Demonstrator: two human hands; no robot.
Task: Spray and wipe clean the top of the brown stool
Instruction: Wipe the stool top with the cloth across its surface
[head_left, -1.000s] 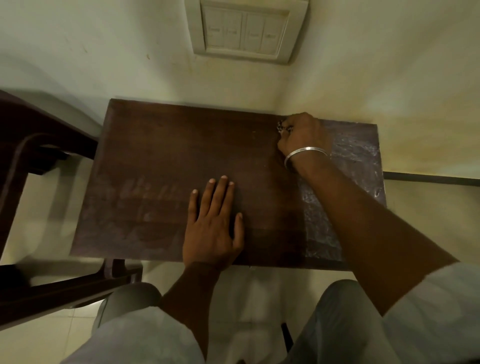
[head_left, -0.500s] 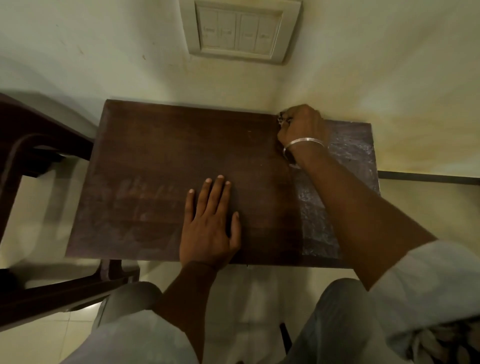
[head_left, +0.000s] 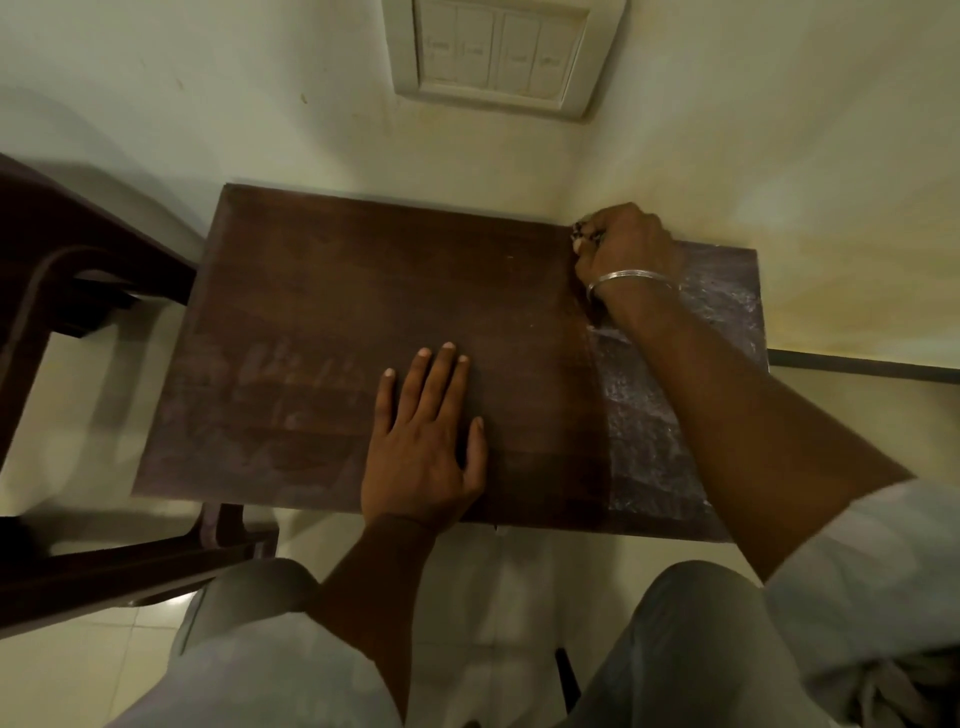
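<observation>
Nearest the camera are the person's knees in light grey trousers (head_left: 270, 649), with pale floor tiles (head_left: 67, 670) showing to the left and between the legs. A loose light sleeve (head_left: 872, 587) covers the right upper arm at the near right.

Just beyond the knees stands the brown stool (head_left: 322, 322), its rectangular wooden top filling the middle of the scene and pushed into the corner where two cream walls (head_left: 208, 104) meet. The left hand (head_left: 423, 441) lies flat on the near edge of the top, palm down, fingers straight and slightly spread, gripping nothing. Left of it the wood carries faint pale streaks. The right strip of the top looks wet and glistening, with a fairly sharp boundary against the duller brown wood.

Farther in, the right hand (head_left: 626, 244) is clenched at the far edge of the stool, close to the wall corner; something small and dark shows at its knuckles, too bunched up to identify. A thin silver bangle (head_left: 631, 278) circles that wrist.

A dark wooden chair frame (head_left: 57, 312) stands just beside the stool on the left.

Farthest, high on the wall, is a cream switch plate (head_left: 501, 52) with four rocker switches; the small markings on them are too blurred to read.
</observation>
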